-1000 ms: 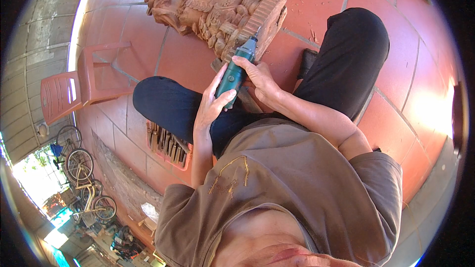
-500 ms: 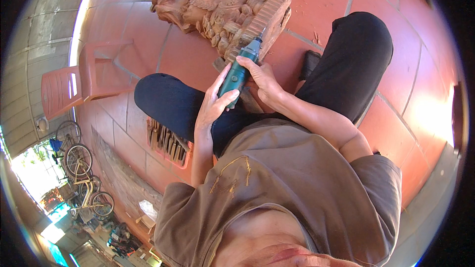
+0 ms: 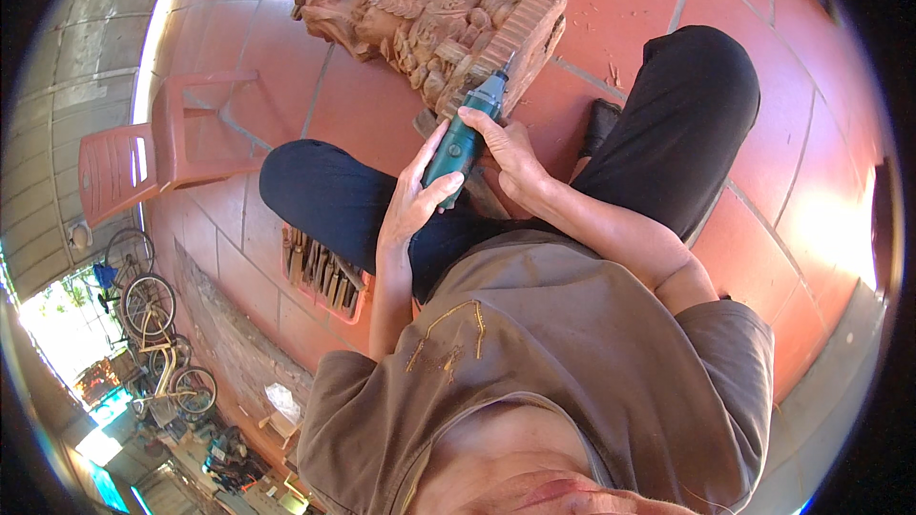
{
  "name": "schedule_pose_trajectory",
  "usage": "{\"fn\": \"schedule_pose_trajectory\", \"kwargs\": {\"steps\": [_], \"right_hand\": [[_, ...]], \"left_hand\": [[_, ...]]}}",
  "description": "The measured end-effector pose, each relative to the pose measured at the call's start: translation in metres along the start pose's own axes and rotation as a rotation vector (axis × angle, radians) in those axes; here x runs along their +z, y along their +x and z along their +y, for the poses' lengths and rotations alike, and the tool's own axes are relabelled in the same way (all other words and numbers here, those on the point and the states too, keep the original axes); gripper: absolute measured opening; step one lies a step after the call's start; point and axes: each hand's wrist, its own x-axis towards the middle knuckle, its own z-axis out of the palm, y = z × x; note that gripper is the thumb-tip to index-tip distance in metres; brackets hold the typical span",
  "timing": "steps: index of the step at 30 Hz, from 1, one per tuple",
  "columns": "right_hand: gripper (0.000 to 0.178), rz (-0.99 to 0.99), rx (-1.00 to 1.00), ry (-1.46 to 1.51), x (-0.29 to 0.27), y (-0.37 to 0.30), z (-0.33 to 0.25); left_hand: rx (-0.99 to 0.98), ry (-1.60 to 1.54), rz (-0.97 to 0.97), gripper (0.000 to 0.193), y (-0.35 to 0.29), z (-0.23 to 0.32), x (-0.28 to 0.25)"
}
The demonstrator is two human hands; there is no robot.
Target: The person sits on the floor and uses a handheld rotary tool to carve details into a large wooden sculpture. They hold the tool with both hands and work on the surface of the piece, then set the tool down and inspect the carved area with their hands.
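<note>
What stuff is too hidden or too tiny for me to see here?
All in the head view:
Wooden carving: its underside is hidden by its own bulk.
Right hand: most fingertips are hidden behind the green power tool.
Bit: too thin to tell whether it touches the carving.
Red tray: partly covered by the left leg.

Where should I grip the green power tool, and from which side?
Probably its thick green body, from the lower end: the slim bit points away toward the carving's base, while left hand and right hand hold the body.
</note>
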Motion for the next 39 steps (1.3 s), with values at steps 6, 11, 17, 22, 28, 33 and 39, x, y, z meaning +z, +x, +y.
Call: {"fn": "schedule_pose_trajectory", "kwargs": {"steps": [6, 11, 17, 22, 28, 33, 39], "right_hand": [[0.038, 0.017, 0.023, 0.041, 0.006, -0.007, -0.008], [0.041, 0.0, -0.009, 0.04, 0.007, 0.0, -0.003], [0.044, -0.002, 0.0, 0.04, 0.007, 0.007, 0.0], [0.044, -0.002, 0.009, 0.016, 0.008, 0.006, -0.003], [0.045, -0.015, 0.004, 0.0, 0.01, 0.008, -0.006], [0.044, -0.027, 0.032, -0.021, 0.013, 0.008, -0.011], [0.041, -0.042, 0.022, 0.012, 0.017, 0.007, -0.012]], "left_hand": [[-0.027, -0.021, -0.007, 0.075, -0.001, 0.005, 0.0], [-0.054, -0.024, 0.024, 0.075, -0.002, 0.004, -0.001], [0.005, -0.029, 0.042, 0.075, 0.001, 0.002, 0.0], [-0.027, -0.061, 0.05, 0.074, -0.001, 0.006, 0.002], [-0.049, -0.083, 0.077, 0.075, -0.001, 0.007, 0.004], [-0.053, -0.125, 0.103, 0.075, -0.002, 0.008, 0.005], [-0.046, -0.127, 0.13, 0.075, -0.005, 0.008, 0.006]]}}
